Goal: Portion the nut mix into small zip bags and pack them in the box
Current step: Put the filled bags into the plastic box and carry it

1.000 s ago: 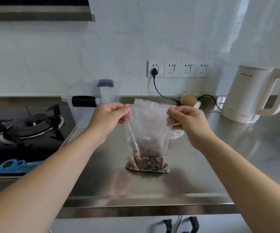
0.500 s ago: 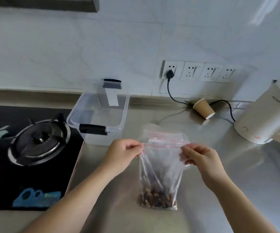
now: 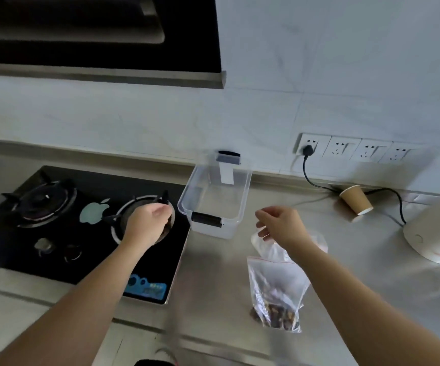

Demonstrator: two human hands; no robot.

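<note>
One zip bag (image 3: 275, 291) of nuts stood near one clear box (image 3: 214, 204) — left hand (image 3: 147, 223) curled, holding nothing visible; right hand (image 3: 282, 225) loosely curled above it, grip unclear.

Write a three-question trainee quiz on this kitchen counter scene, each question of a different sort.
1. True or false: the clear box already has a zip bag packed in it.
2. The paper cup is: A) standing upright, B) lying on its side, C) inside the box.
3. Which hand is over the stove?

Key: 1. False, nothing shows inside it. 2. B. 3. The left hand.
</note>
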